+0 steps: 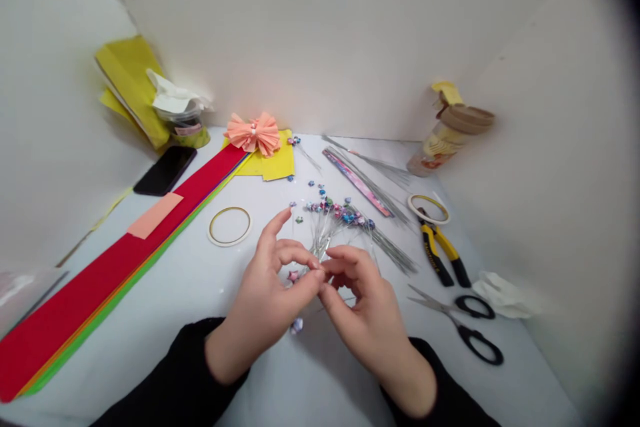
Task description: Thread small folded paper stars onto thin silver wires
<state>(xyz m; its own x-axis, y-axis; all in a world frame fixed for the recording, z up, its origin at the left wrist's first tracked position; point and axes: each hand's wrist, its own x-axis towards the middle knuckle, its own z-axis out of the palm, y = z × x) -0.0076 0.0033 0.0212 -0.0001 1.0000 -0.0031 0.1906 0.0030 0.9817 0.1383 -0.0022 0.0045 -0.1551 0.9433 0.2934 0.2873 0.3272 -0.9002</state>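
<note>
- Your left hand (265, 293) was half closed, fingertips (306, 275) curled in toward the middle, forefinger lifted clear.
- Your right hand (365, 307) was also half closed, its fingertips meeting the left's just above the table.
- The pinch looked like it was on a thin wire stem (320, 250), but the fingers hid the contact, so you couldn't tell exactly what was gripped or by which hand.
- A small pink paper star (293, 275) sat just left of the pinch, not clearly held.
- The bunch of wire stems with paper stars (340, 213) lay just beyond your hands, tips fanned out, with another paper star (297, 325) by the left wrist.
- Handling, by the look of it: stems light, thin, springy, easy to bend; stars tiny, hollow-looking, easily crushed. Best taken by the bare wire, not the star.
- Loose bare wires (390, 250) lay to the right, then yellow-handled pliers (440, 247) and black-handled scissors (460, 327).
- A tape roll (429, 209) lay near the pliers, a second tape roll (229, 225) on the left.
- A stack of coloured paper, red on top (100, 240), ran along the left, beside a phone (165, 170).
- A peach paper bow (254, 133) sat at the back on yellow paper (270, 161).
</note>
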